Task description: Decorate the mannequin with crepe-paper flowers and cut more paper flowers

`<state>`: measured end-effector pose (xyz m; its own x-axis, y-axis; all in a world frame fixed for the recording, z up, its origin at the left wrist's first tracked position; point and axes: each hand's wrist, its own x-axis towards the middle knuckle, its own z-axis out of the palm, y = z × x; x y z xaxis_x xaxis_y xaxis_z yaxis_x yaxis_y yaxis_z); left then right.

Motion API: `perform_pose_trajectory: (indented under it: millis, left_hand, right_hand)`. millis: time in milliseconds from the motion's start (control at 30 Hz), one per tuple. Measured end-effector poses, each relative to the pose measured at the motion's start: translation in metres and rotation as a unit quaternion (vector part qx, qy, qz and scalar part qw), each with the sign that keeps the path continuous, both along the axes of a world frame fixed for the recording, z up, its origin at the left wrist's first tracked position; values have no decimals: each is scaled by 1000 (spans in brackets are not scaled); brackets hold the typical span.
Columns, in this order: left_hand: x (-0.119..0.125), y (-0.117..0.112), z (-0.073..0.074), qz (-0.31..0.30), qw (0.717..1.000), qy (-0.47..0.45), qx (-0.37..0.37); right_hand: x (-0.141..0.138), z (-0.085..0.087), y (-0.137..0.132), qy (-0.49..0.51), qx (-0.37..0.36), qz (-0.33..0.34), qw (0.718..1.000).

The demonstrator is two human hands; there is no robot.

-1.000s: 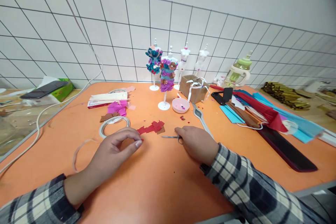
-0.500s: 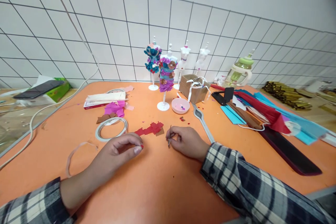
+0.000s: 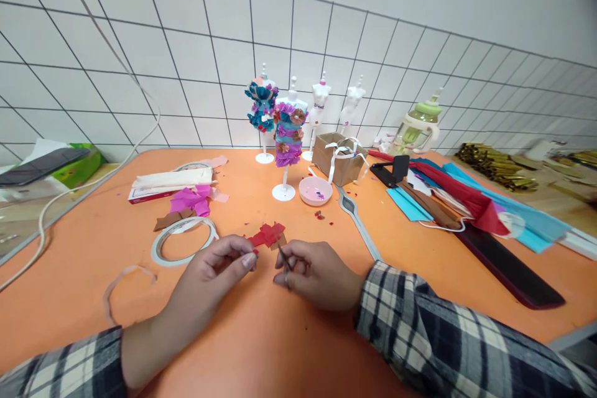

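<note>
My left hand rests on the orange table, thumb and fingers pinched on a tiny red paper scrap. My right hand sits just to its right, fingers closed round small scissors whose thin metal blades point up towards the left hand. A pile of red paper pieces lies just beyond both hands. Both sleeves are plaid.
A tape ring lies left of the hands. Behind stand small mannequins, one in blue-and-purple paper flowers, a pink bowl and a cardboard box. Coloured paper sheets and a dark flat case fill the right.
My right hand lifted the scissors off the table and brought them left, close to my left hand. The left hand kept its pinch on the red scrap.
</note>
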<state>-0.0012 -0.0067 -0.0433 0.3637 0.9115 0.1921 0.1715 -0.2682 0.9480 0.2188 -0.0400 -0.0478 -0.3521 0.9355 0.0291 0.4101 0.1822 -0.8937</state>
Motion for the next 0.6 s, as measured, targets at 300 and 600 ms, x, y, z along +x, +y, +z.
perform_pose_trajectory:
  millis: [300, 600]
  left_hand:
    - [-1, -8, 1, -78, 996, 11, -30]
    - [3, -14, 6, -79, 996, -24, -18]
  right_hand:
    - [4, 11, -10, -134, 76, 64, 986]
    - [3, 13, -18, -171, 110, 73, 976]
